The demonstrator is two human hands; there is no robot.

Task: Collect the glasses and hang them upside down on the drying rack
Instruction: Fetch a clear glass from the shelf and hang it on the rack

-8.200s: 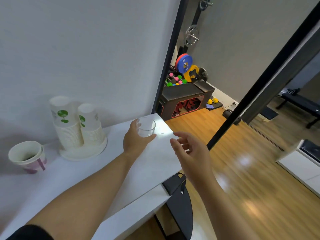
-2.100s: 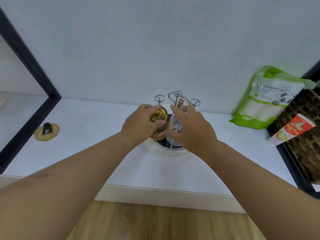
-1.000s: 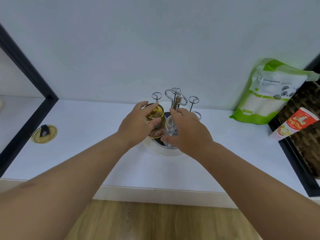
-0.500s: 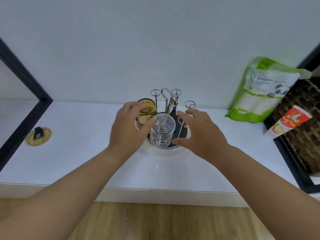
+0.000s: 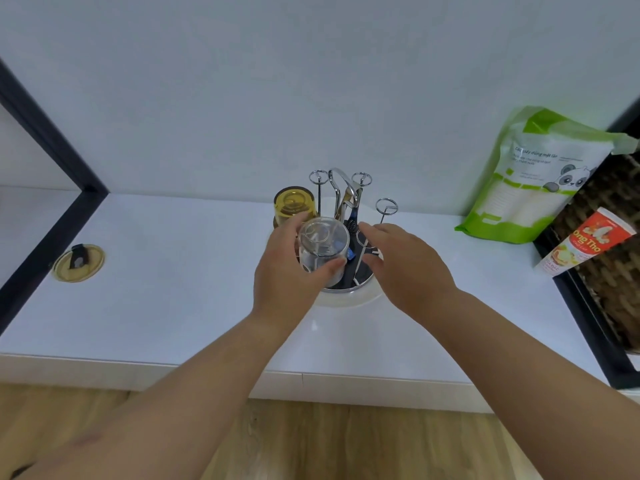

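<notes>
While we lean over the white table [image 5: 180, 292], the scene reads so:
Left hand [image 5: 287, 268]: we grip the clear glass [image 5: 323, 249], bottom up, over the near side of the drying rack [image 5: 349, 216].
Right hand [image 5: 405, 265]: fingers spread and holding nothing, just beside the rack's right side.
Amber glass [image 5: 294, 204]: upside down on a rear-left prong.
Green pouch [image 5: 533, 178]: leaning on the wall, well right.

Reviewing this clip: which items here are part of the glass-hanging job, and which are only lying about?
Job: clear glass, upside down in the left hand; amber glass, already inverted on the drying rack; right hand, open beside the rack.

Lying about: green pouch, red-and-white tube, round gold lid, woven basket.
</notes>
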